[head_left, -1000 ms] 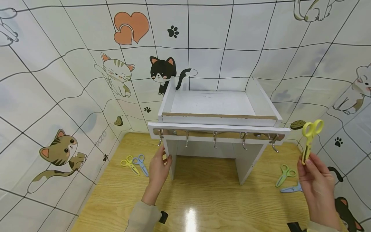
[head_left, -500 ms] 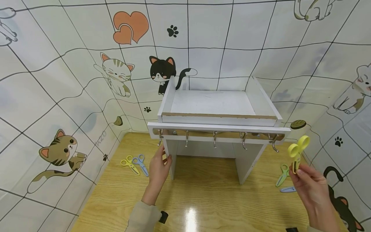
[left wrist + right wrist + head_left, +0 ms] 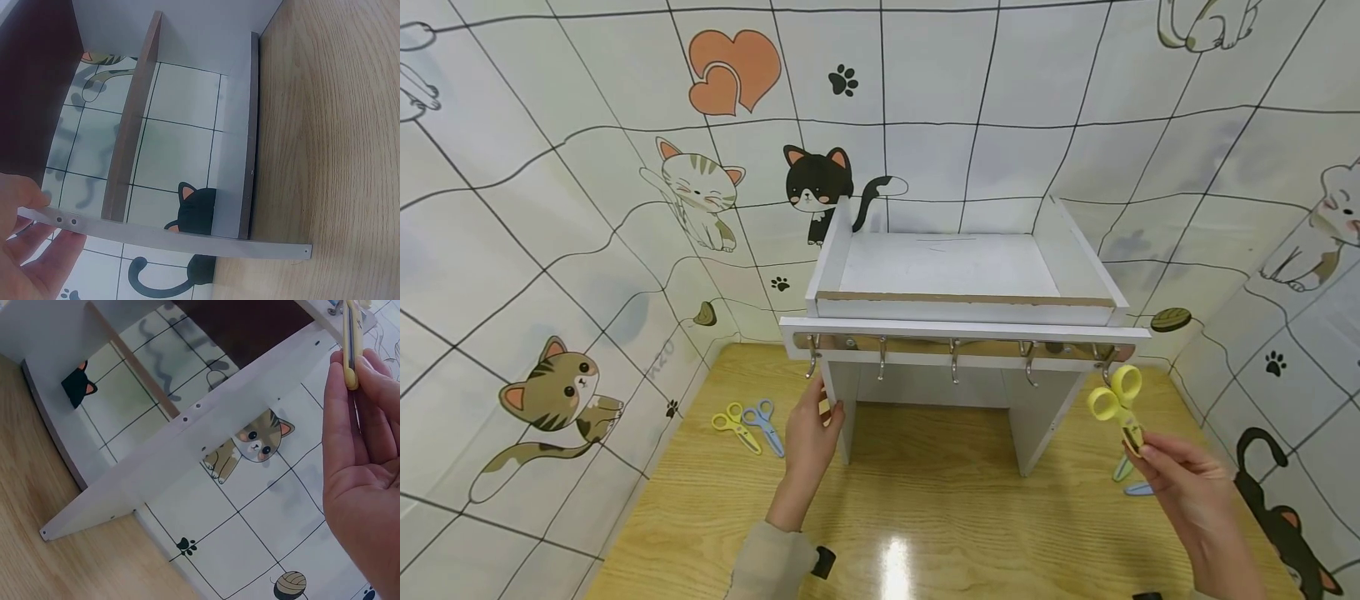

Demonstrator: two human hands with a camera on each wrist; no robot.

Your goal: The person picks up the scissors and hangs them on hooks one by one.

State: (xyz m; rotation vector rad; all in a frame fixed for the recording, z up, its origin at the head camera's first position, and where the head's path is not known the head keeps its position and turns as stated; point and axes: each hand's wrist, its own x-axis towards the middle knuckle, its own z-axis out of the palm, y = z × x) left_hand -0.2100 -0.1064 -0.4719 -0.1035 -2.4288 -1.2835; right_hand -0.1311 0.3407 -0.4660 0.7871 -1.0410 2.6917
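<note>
Cat-print gridded walls (image 3: 940, 67) behind and beside a shiny wood-grain tabletop (image 3: 970, 533)

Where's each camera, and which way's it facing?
Head: worn there, facing forward and down on the white shelf; left hand and right hand show.
Left wrist: worn there, facing the left side panel; left hand's fingers show.
Right wrist: worn there, facing the right side panel; right hand shows.
Head and right wrist share the held yellow scissors.

From the near edge of the table (image 3: 925, 517), I could reach between the white side panels (image 3: 1037, 417); towards its right edge, the end hook (image 3: 1105, 367) juts out beside my yellow scissors (image 3: 1125, 412).
</note>
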